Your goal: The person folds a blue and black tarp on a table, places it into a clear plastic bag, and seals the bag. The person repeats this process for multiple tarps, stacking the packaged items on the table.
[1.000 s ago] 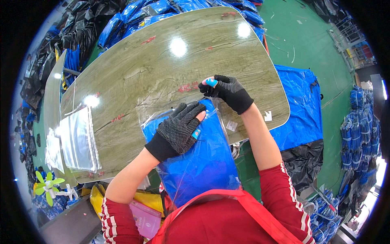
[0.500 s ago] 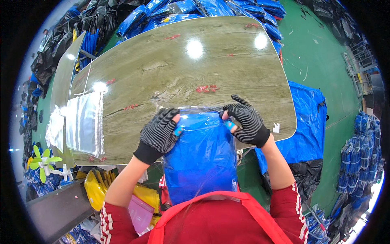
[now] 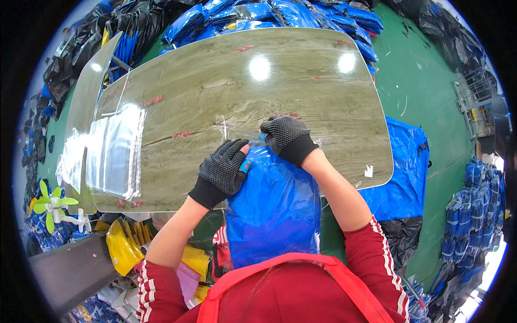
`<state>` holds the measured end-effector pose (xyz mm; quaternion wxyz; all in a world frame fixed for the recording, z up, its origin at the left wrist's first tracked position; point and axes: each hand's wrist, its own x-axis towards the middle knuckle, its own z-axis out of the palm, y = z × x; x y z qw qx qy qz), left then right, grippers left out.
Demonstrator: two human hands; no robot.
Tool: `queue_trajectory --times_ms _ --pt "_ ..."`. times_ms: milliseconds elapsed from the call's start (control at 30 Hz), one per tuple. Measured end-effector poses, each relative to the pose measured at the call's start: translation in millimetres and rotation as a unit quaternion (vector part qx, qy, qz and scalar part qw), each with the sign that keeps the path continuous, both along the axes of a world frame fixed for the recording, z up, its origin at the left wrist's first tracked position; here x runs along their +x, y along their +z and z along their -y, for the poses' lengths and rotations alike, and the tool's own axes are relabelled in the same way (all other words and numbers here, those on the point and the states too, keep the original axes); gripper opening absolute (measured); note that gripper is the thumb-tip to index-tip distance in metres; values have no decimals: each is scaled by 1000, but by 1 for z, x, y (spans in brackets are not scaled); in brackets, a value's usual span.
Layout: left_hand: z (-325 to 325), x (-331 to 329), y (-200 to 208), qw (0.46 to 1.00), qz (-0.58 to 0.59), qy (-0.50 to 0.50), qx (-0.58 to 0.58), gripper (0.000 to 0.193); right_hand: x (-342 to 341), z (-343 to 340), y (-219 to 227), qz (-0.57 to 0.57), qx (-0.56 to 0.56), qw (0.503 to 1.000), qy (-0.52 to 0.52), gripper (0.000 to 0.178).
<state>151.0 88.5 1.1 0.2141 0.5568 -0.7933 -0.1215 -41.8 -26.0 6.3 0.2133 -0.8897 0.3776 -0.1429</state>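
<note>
A folded blue sheet in a clear plastic bag (image 3: 273,207) hangs over the near table edge, its lower end against my body. My left hand (image 3: 223,168), in a black knitted glove with blue tape on the bare thumb, pinches the bag's upper left corner. At the top edge of the bag, my right hand (image 3: 285,139), gloved the same way, is closed with its fingers bent down onto the plastic. Most of the right fingertips are hidden under the hand. A strip of clear film (image 3: 224,129) stands up just beyond my left hand.
The wood-patterned table (image 3: 323,97) fills the middle. Flat clear bags (image 3: 116,156) are stacked at its left, beside a small green fan (image 3: 54,204). Blue packed bundles (image 3: 253,13) lie behind the table. A blue sheet (image 3: 401,172) lies at the right, and yellow pouches (image 3: 124,245) sit lower left.
My right hand has moved left along the bag's top edge, from its right corner to near my left hand. The left hand and bag have shifted slightly right in view.
</note>
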Motion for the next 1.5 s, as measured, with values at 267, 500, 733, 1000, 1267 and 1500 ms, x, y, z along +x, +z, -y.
queue_trajectory --times_ms 267,500,733,1000,1267,1500 --pt "-1 8 -18 1000 -2 20 10 35 -15 -48 7 2 -37 998 50 23" --pt "12 4 -21 974 -103 189 -66 38 -14 -78 6 0 -78 997 8 39" --pt "18 34 -19 977 128 154 -69 23 -16 -88 1 -9 -90 996 -14 47" --pt "-26 41 17 948 286 131 46 18 -10 -89 6 24 -42 998 -40 64" --pt "22 10 -17 978 -127 11 166 41 -39 -87 -4 87 -128 957 -246 64" --pt "-87 20 -58 706 -528 197 429 81 -227 -173 -159 345 -158 688 -619 30"
